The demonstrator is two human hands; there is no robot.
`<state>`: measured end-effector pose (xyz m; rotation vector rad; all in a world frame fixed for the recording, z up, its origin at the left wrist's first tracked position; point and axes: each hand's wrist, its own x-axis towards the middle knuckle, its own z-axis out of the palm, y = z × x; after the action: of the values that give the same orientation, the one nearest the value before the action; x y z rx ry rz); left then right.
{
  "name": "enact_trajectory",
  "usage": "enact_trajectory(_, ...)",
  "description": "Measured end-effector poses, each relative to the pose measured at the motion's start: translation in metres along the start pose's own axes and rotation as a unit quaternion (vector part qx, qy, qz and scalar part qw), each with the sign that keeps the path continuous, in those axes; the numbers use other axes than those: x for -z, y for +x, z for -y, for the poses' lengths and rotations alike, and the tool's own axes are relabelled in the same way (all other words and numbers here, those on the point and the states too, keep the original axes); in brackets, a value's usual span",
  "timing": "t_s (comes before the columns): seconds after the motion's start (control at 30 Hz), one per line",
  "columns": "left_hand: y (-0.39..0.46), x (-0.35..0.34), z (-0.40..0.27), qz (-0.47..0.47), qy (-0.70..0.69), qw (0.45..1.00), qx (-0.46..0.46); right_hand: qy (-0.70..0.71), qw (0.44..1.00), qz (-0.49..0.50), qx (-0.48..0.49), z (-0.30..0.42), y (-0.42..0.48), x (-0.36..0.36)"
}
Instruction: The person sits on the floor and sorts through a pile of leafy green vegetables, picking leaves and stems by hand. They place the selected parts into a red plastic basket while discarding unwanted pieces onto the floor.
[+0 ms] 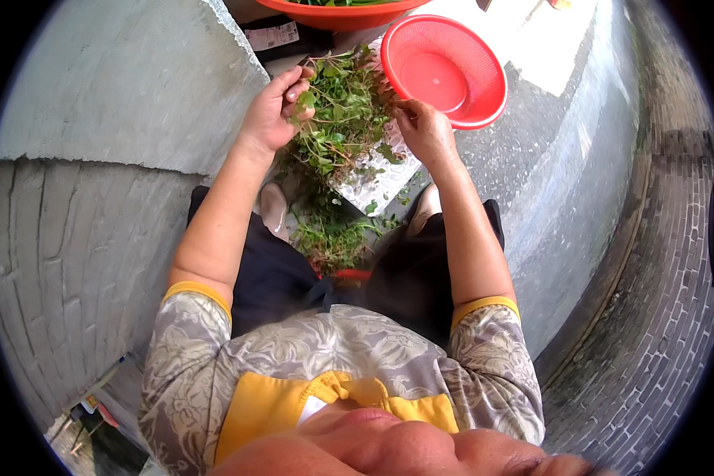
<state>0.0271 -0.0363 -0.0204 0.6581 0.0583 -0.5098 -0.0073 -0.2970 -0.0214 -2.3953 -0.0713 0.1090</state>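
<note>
A heap of leafy green stems (348,113) lies on a stool or low table with a pebble-patterned top (375,181). At the heap's left side, my left hand (282,110) has its fingers curled around a leafy sprig (306,101). My right hand (426,132) is at the heap's right edge, just below the rim of a red plastic colander (434,77). Its thumb and fingertips are drawn together near some reddish leaves; whether a piece is between them is too small to tell. No greens show inside the colander.
More loose greens (333,238) lie on the ground between my shoes (273,211). An orange-red basin (339,15) with greens and a black bag (285,38) bearing a printed label are beyond the heap. A concrete block wall (95,238) rises at left, a brick surface (660,333) at right.
</note>
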Motion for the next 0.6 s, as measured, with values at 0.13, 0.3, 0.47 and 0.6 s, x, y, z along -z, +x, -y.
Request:
enact_trajectory(0.13,-0.004,-0.006,0.001,0.065,-0.012,0.997,0.028,0.125,0.979,-0.105,0.123,0.003,0.007,-0.007)
enact_trajectory(0.3,-0.009,-0.023,0.007,0.151,0.019,0.986,0.069,0.258,0.956,-0.024,0.14,0.019,0.005,-0.02)
enact_trajectory(0.47,-0.003,-0.035,0.015,0.059,0.033,0.997,0.026,0.441,0.896,0.055,0.014,0.025,0.007,-0.023)
enact_trajectory(0.6,0.001,-0.04,0.019,0.001,0.109,0.993,-0.041,0.354,0.919,0.172,-0.022,0.031,0.001,-0.015)
